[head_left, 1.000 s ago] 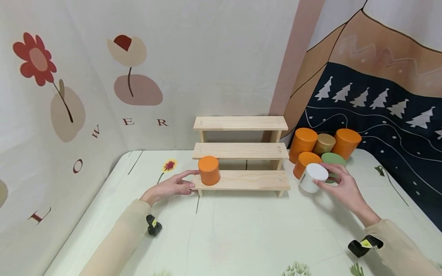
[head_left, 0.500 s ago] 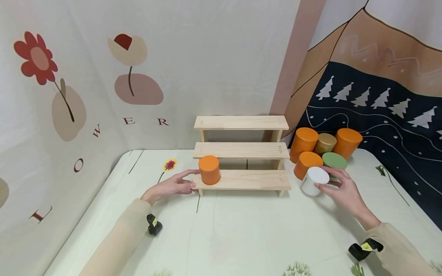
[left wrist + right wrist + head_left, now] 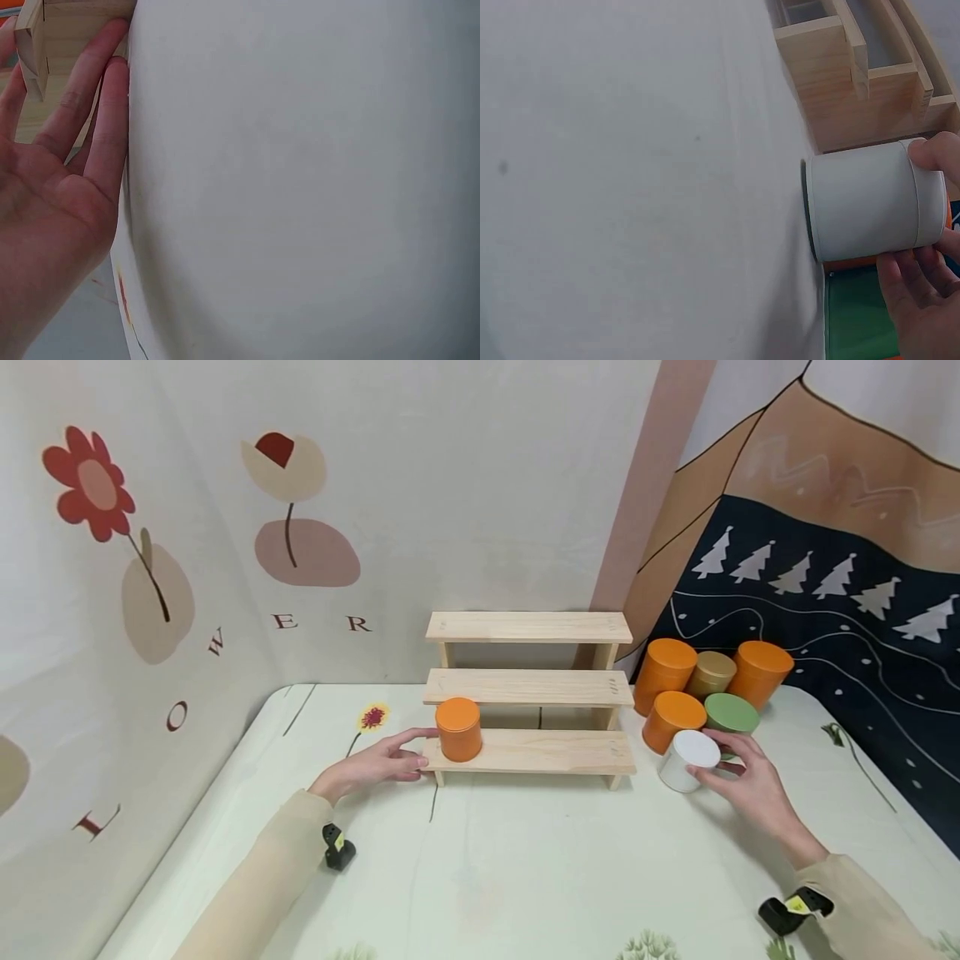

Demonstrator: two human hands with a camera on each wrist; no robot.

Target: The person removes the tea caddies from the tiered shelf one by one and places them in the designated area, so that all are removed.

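Observation:
My right hand (image 3: 750, 779) pinches a white lidded canister (image 3: 687, 762) near its lid, thumb on one side and fingers on the other. In the right wrist view the white canister (image 3: 866, 202) stands with its base at or just above the table; whether it touches I cannot tell. My left hand (image 3: 378, 764) touches the left end of a three-step wooden shelf (image 3: 547, 752). In the left wrist view, fairly straight fingers (image 3: 109, 127) of that hand reach by the bottom step's end. An orange canister (image 3: 459, 731) stands on that step's left end.
Beyond the white canister, several others cluster: a green canister (image 3: 731, 713), a gold canister (image 3: 711, 673), an orange canister (image 3: 673, 720) in front, and taller orange canisters (image 3: 763, 672) behind. Printed cloth (image 3: 480, 510) hangs behind the table (image 3: 487, 877).
The white canister has moved slightly towards me, away from the green and orange canisters, with my right hand on it. The left hand stays at the shelf's end. The head view shifts slightly.

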